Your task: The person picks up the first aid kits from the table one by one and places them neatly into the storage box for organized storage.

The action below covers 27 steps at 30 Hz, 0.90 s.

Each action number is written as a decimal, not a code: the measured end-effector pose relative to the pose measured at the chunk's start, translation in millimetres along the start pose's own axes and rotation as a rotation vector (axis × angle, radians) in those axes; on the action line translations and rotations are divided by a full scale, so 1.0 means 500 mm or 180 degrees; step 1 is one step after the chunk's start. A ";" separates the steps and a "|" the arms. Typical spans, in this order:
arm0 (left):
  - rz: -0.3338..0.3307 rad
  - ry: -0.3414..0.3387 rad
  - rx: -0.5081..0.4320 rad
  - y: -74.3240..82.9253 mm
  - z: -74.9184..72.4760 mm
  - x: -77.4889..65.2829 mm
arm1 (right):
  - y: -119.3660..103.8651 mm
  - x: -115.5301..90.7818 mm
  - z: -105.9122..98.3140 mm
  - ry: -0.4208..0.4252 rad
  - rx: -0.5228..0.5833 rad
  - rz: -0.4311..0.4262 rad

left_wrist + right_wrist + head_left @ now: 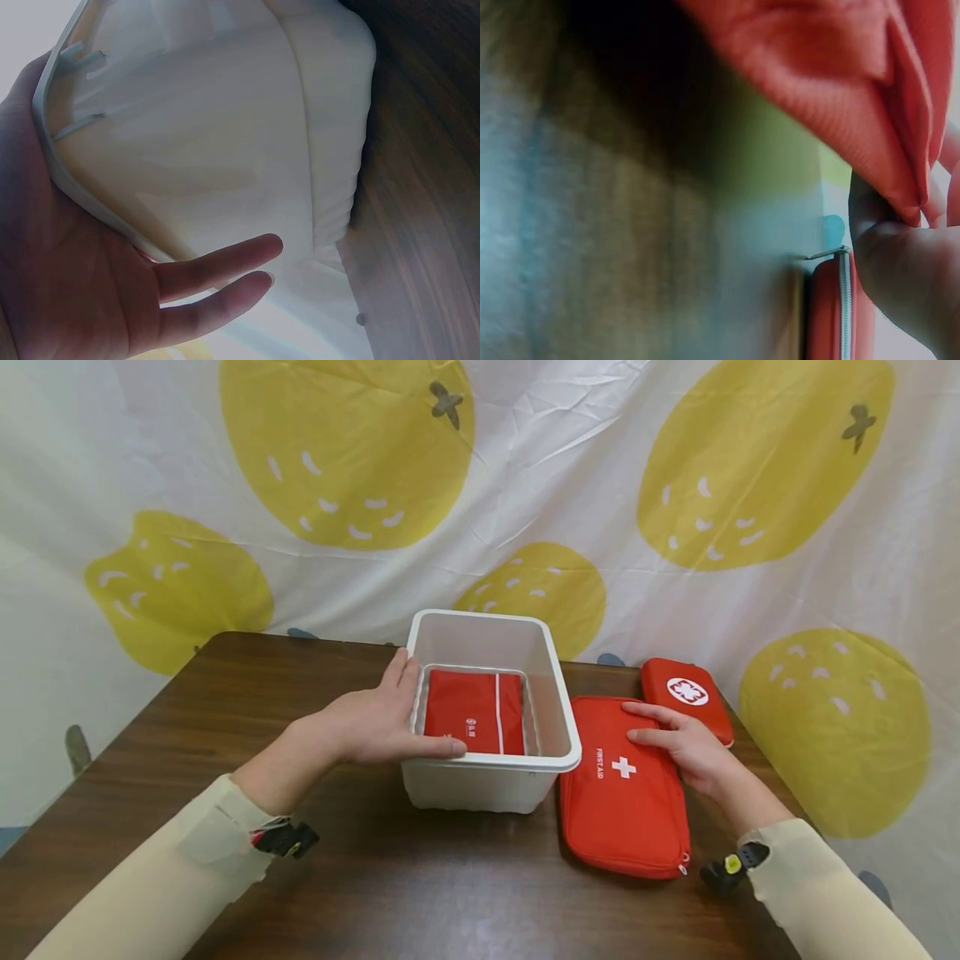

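A white plastic bin (480, 785) stands on the table, with a flat red pouch (465, 697) lying inside it. My left hand (375, 718) rests at the bin's near left corner, thumb along the front rim. In the left wrist view, straight fingers (225, 262) extend beside the bin's outer wall. To the right of the bin lies a red first aid bag (615, 818) with a white cross. My right hand (686, 747) pinches that bag's right edge; in the right wrist view, the red fabric (840, 90) is caught between thumb and fingers.
A smaller red zipped case (663, 672) with a white round emblem lies beyond my right hand, near the table's back right edge. Behind the dark wooden table (337, 877) hangs a white curtain (540, 485) printed with yellow fruit.
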<state>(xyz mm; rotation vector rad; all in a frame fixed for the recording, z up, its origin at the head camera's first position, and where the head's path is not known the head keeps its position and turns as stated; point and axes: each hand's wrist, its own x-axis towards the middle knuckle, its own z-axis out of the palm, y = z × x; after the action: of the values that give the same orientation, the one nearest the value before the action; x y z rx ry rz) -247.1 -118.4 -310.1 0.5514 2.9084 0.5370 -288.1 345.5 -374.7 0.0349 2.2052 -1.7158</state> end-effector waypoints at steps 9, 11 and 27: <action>-0.0008 -0.0011 -0.0040 0.000 -0.002 0.002 | -0.023 -0.002 -0.021 0.0179 0.0214 -0.0040; -0.0008 -0.0008 -0.0033 0.000 -0.002 0.001 | -0.027 -0.003 -0.026 0.0184 0.0288 -0.0041; -0.0010 -0.0012 -0.0033 0.002 -0.002 0.002 | -0.066 -0.006 -0.055 0.0283 0.0410 -0.0105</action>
<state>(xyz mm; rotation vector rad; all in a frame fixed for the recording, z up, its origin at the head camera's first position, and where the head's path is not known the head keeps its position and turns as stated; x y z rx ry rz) -248.0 -117.6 -309.2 0.5457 2.9008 0.5495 -299.8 363.1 -337.5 0.1089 2.1647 -1.9069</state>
